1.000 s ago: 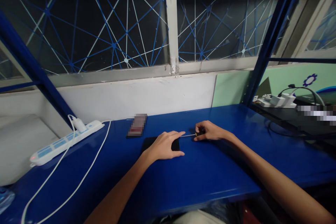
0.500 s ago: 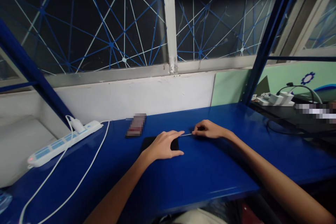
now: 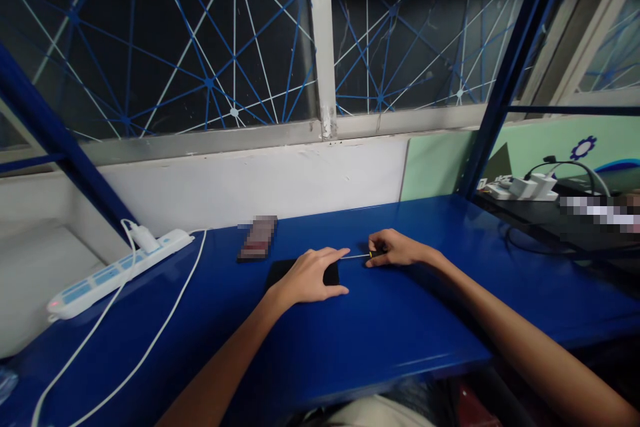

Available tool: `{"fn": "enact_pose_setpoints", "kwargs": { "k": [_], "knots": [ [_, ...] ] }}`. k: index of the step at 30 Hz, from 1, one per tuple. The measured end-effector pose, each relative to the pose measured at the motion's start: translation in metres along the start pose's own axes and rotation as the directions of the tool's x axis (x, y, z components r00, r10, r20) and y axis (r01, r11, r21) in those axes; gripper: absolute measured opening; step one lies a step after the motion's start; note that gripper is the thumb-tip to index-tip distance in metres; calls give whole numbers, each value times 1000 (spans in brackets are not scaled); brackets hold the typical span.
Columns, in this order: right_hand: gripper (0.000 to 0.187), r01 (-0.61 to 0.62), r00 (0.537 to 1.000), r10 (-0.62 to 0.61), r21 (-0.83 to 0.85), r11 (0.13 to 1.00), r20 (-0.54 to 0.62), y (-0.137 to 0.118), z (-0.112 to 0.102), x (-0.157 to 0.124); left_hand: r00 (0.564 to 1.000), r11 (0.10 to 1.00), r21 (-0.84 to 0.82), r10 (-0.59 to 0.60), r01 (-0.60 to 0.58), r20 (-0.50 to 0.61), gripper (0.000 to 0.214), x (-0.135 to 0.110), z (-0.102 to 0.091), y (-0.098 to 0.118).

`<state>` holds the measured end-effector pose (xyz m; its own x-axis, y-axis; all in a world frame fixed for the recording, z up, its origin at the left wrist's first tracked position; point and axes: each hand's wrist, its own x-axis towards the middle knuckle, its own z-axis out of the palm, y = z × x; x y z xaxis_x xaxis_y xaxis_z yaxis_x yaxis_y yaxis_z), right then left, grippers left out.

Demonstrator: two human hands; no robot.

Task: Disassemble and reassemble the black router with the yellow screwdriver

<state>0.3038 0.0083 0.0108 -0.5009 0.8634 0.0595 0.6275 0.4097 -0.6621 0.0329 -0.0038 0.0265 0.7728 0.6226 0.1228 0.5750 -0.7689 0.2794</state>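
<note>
A flat black box (image 3: 331,273) lies on the blue table. My left hand (image 3: 310,277) spans it, with the thumb along its near side and the fingers over its far side, covering much of its top. My right hand (image 3: 393,248) pinches the dark handle of a screwdriver (image 3: 356,256) to the right of the box. Its thin silver shaft points left towards my left index finger, and a yellow band shows at the handle. The shaft's tip is hidden or too small to make out.
A phone-like slab (image 3: 257,239), partly pixelated, lies behind the box. At the left, a white power strip (image 3: 120,273) has a plugged-in charger and a trailing white cable (image 3: 170,317). Blue posts (image 3: 505,80) flank the table (image 3: 390,333); a white wall stands behind.
My right hand's fingers have loosened and shifted around the screwdriver handle, so its yellow band and dark grip now show. My left hand stays over the black box. The view has shifted slightly.
</note>
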Motion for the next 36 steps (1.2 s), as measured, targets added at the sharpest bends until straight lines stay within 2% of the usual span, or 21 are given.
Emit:
{"fn": "enact_pose_setpoints", "kwargs": {
  "k": [6,11,15,24,31,36],
  "knots": [
    [36,8,1000,-10,-60,998,-30,-6,-2,-2,1000,1000,9,-21,21,22,78,0,0,-1],
    [37,23,1000,-22,-106,994,11,-2,-6,-3,999,999,16,-44,44,32,82,1,-1,0],
    [40,-1,1000,0,-116,993,-15,0,-7,-3,998,998,22,-54,54,36,82,1,0,-1],
    [33,-6,999,0,-127,992,-46,-5,0,-2,999,998,42,-45,44,23,81,2,3,-4],
    [27,18,999,-24,-145,989,-45,-5,-4,-3,998,999,27,-48,48,26,84,1,2,-4],
    [35,-14,999,7,-173,985,-45,0,-4,-1,999,999,16,-39,38,16,84,0,2,-4]
  ]
}}
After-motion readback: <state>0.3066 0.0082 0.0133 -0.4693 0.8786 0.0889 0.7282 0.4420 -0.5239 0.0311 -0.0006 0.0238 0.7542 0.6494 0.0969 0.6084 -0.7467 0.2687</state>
